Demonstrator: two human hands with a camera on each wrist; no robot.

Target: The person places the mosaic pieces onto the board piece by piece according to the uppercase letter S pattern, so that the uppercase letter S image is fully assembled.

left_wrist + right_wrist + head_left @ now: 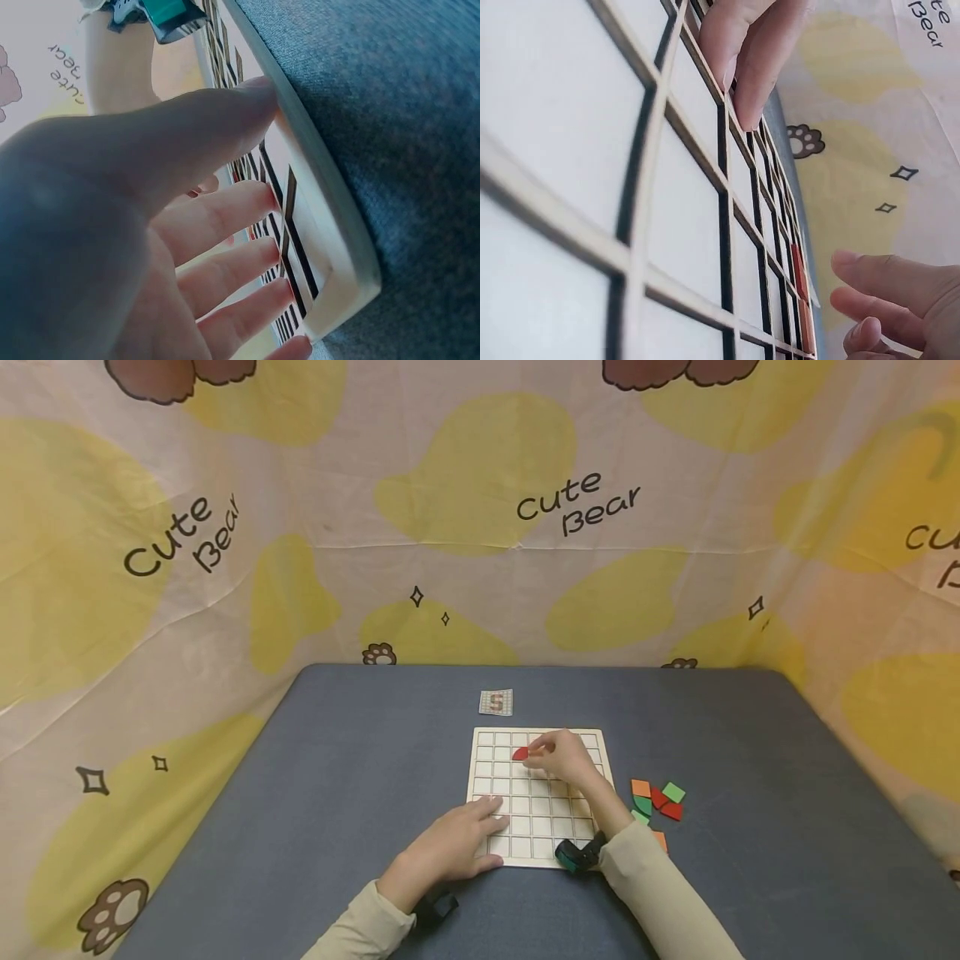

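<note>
A white board (520, 827) with a raised wooden grid lies on the table. My left hand (453, 842) rests on its near left corner, fingers spread; in the left wrist view, the thumb (217, 112) touches the edge. My right hand (562, 757) is over the board's far part, with its fingers beside a red piece (520, 753) that has a curved side. The right wrist view shows that red piece (798, 271) and an orange piece (806, 326) in neighbouring cells. There the right hand's fingers (889, 277) are loosely bent, apart from both pieces, and hold nothing visible.
To the right of the board lie several loose pieces: orange (641, 787), green (673, 792) and red (672, 811). The right forearm partly hides another orange piece (660, 841). Behind the board lies a small patterned card (496, 702). Printed cloth (465, 468) surrounds the dark table (360, 760).
</note>
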